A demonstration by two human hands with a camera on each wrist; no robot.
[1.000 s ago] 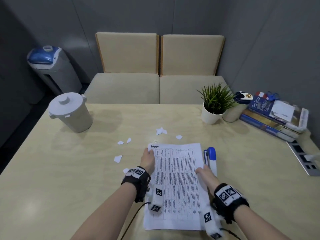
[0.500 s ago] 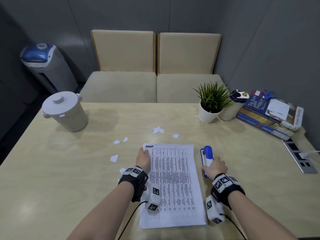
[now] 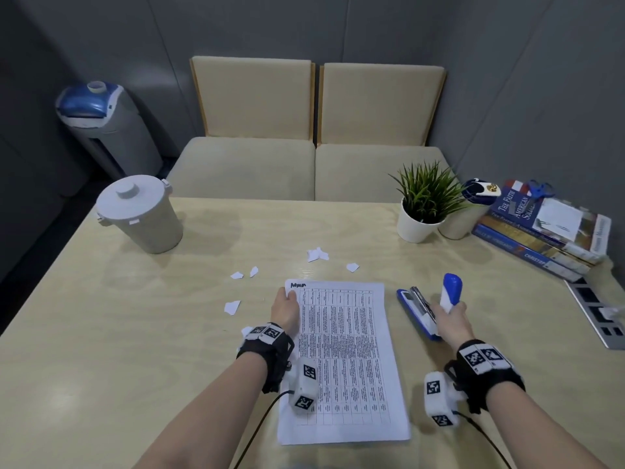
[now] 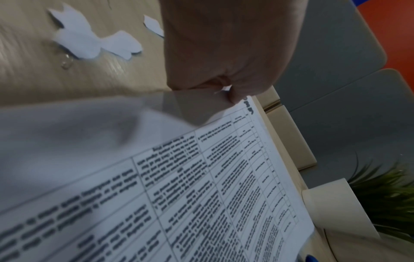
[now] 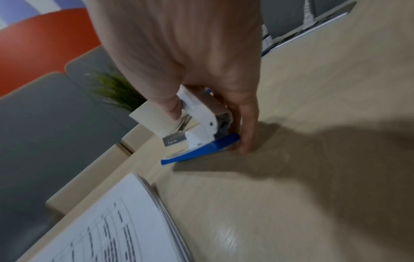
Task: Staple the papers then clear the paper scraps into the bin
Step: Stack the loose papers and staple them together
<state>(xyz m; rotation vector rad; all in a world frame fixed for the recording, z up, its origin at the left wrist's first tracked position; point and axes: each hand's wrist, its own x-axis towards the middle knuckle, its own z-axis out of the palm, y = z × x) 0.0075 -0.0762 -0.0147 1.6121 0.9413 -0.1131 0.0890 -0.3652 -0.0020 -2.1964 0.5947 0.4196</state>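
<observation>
1. The right hand (image 3: 451,321) is closed around the stapler (image 3: 426,308): the white-and-blue top arm is gripped and swung up, while the blue base lies flat on the table (image 3: 135,333). In the right wrist view, the thumb is seen on the white hinge part and 1 fingertip reaches down to the table beside the base.
2. The left hand (image 3: 286,311) is held at the top-left corner of the papers (image 3: 345,363). In the left wrist view, that corner is pinched between curled fingers.
3. The papers are laid at the table's 6 o'clock, between the 2 hands, with the stapler just beside them at their 3 o'clock.
4. About 5 paper scraps (image 3: 317,254) are scattered from 10 to 12 o'clock of the papers, apart from one another.
5. The bin (image 3: 142,214), lid on, is placed at the table's 10 o'clock, well apart from the scraps.
6. A potted plant (image 3: 421,206) and a stack of books (image 3: 541,228) are seen at 2 o'clock, and a power strip (image 3: 595,313) at 3 o'clock.
</observation>
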